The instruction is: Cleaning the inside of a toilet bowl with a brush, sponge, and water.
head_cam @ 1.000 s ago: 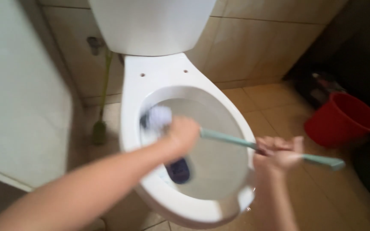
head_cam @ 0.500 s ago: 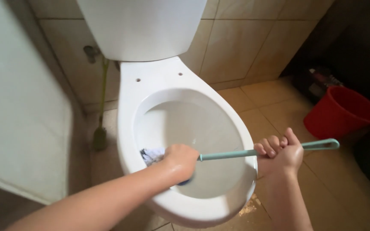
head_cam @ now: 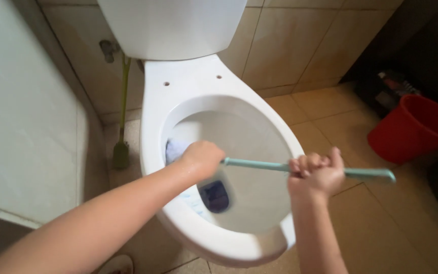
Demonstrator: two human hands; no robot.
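A: We have the teal brush (head_cam: pixel 264 165) inside the toilet bowl (head_cam: pixel 259 203); its pale head (head_cam: pixel 176 148) presses the left inner wall.

B: Our left hand (head_cam: pixel 202 158) is clamped low on the handle, our right hand (head_cam: pixel 314 174) is clamped near its end, the 2 well apart.

A: We judge the scrubbing midway: blue cleaner streaks show below, the far wall looks plain.

B: Around us, tan floor tiles (head_cam: pixel 376 213), a red bucket (head_cam: pixel 412 129), a white cistern (head_cam: pixel 171 25).
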